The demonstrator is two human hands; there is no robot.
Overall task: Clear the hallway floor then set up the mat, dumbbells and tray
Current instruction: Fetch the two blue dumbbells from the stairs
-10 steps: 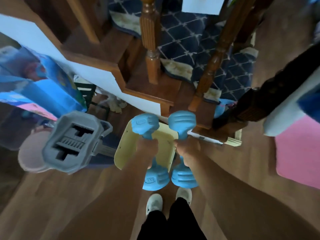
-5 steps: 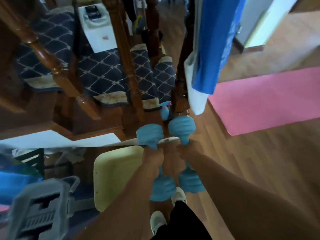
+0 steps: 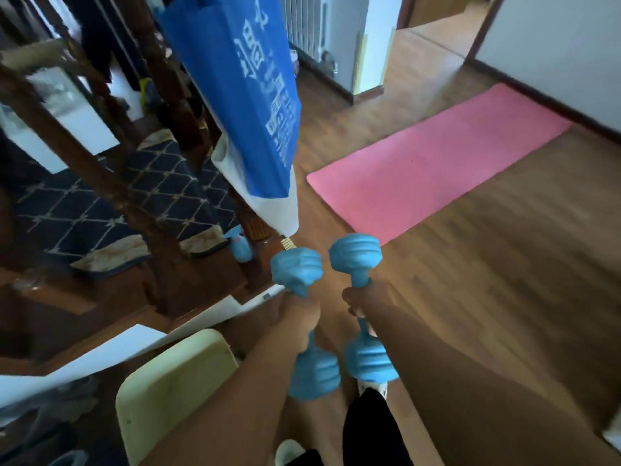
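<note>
My left hand (image 3: 295, 317) grips the handle of one light-blue dumbbell (image 3: 297, 269), held upright in front of me. Close beside it, my right hand (image 3: 364, 302) is closed around a second light-blue dumbbell (image 3: 356, 253), also upright. A pale yellow tray (image 3: 174, 388) sits low at the left under my left forearm; whether my left hand also holds it I cannot tell. The pink mat (image 3: 433, 159) lies unrolled flat on the wooden floor ahead and to the right, beyond both dumbbells.
A blue and white bag (image 3: 248, 105) hangs from the dark wooden stair railing (image 3: 111, 183) on the left, above a navy patterned carpet (image 3: 111, 210). A small blue spray bottle (image 3: 240, 247) stands by the post. White walls and a doorway lie beyond the mat.
The view has swung right from the staircase toward the hallway, so the whole pink mat now shows. Both hands still hold the dumbbells; the grey toy at the left has left the view.
</note>
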